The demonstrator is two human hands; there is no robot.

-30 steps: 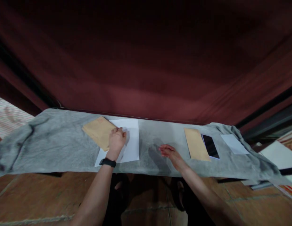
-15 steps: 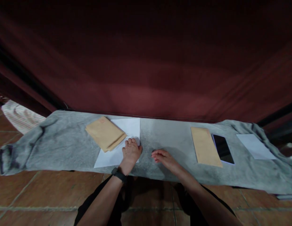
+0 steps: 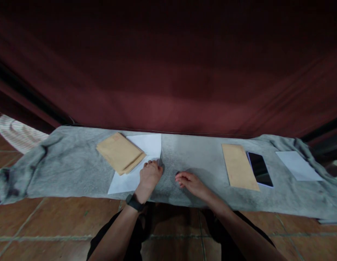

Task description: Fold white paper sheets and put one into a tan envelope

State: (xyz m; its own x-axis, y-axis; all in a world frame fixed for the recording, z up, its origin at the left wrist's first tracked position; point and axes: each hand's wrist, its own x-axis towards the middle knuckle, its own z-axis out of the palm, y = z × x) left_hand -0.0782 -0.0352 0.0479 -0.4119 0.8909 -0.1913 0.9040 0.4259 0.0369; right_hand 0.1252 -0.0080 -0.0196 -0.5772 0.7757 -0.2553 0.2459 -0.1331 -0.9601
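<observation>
My left hand, with a black watch on its wrist, lies on the right edge of a white sheet of paper; its fingers are curled over that edge, and whether they grip it I cannot tell. A small stack of brown envelopes rests on the sheet's left part. My right hand lies open and flat on the grey cloth just right of the sheet, holding nothing.
Further right on the cloth lie a single brown envelope, a dark phone and a small white paper. A dark red curtain hangs behind. Terracotta floor tiles show below the cloth's front edge.
My left hand left the envelope stack and moved right and nearer, onto the white sheet's right edge. My right hand shifted slightly left. The view panned a little.
</observation>
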